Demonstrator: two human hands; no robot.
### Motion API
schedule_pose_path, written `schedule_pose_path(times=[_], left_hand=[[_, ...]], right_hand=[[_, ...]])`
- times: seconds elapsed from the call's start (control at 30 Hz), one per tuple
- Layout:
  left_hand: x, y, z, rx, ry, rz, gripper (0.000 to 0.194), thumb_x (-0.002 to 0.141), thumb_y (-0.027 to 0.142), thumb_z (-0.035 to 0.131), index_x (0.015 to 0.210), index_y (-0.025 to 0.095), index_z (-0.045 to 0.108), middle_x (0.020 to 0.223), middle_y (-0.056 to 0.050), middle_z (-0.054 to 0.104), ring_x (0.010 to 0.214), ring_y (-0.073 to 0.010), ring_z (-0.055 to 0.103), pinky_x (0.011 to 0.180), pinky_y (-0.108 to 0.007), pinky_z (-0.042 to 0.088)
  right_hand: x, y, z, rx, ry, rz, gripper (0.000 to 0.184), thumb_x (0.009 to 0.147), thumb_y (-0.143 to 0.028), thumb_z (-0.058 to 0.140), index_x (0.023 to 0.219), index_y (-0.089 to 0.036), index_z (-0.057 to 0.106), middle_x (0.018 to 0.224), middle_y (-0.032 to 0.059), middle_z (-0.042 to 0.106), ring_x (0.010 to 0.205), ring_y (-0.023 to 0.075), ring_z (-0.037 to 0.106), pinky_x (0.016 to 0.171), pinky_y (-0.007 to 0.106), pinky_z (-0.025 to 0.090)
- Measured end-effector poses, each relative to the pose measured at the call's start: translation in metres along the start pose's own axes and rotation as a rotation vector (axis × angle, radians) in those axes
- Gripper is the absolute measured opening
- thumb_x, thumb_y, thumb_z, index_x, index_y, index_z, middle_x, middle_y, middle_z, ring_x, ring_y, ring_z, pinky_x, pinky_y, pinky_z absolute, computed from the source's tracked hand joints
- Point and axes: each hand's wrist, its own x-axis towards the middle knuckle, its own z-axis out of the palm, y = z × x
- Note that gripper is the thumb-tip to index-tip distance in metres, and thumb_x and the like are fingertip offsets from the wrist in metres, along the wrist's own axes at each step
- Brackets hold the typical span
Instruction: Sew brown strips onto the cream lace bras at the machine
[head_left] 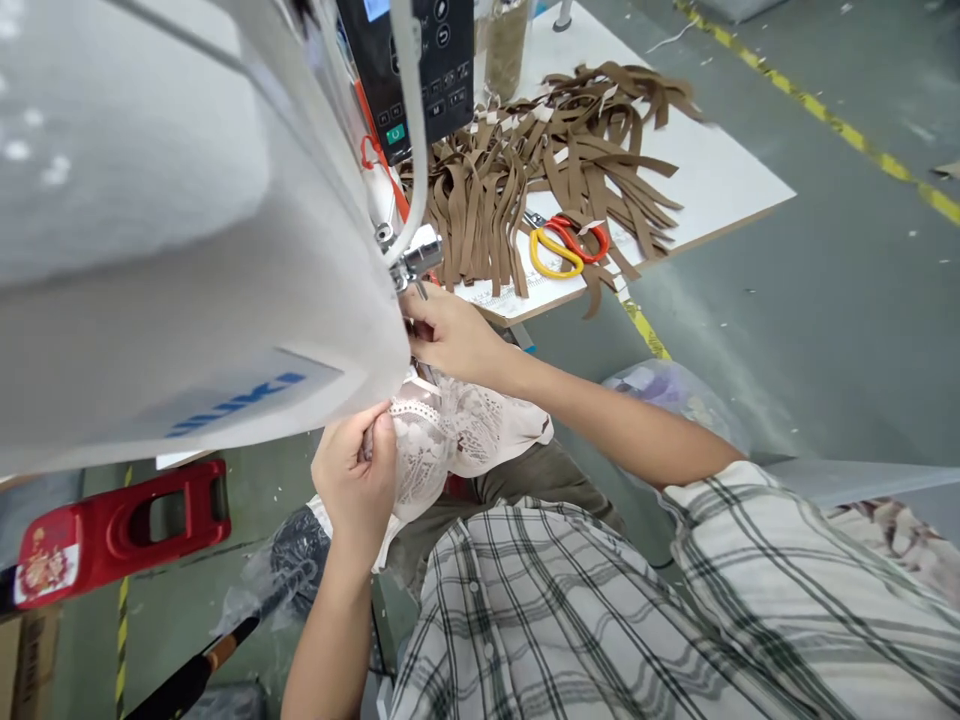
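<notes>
A pale pink lace garment (457, 435) hangs under the white sewing machine head (172, 220). My left hand (358, 480) is closed on the garment's trimmed edge, just below the machine's body. My right hand (446, 330) is closed and pinches the fabric up by the needle area (412, 265), fingertips partly hidden behind the machine. The part of the garment under the machine is hidden.
A pile of brown elastic straps (547, 160) lies on the white table (720, 180), with orange and yellow scissors (566, 245) beside it. The machine's black control panel (420, 70) is above. A red plastic holder (120, 530) sits at the left. Plastic bags lie on the grey floor.
</notes>
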Motion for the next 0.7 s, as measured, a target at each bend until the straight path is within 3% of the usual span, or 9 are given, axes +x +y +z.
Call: schedule_pose_path(times=[0.7], left_hand=[[-0.0003, 0.0022, -0.0061, -0.002, 0.022, -0.030, 0.017, 0.091, 0.021, 0.060, 0.098, 0.019, 0.076, 0.078, -0.001, 0.067, 0.069, -0.0117, 0.057, 0.065, -0.024, 0.044]], right_hand=[[-0.0023, -0.0052, -0.0003, 0.023, -0.012, 0.058, 0.003, 0.079, -0.014, 0.060, 0.079, -0.017, 0.061, 0.094, 0.0040, 0.062, 0.088, 0.0164, 0.056, 0.079, 0.031, 0.042]])
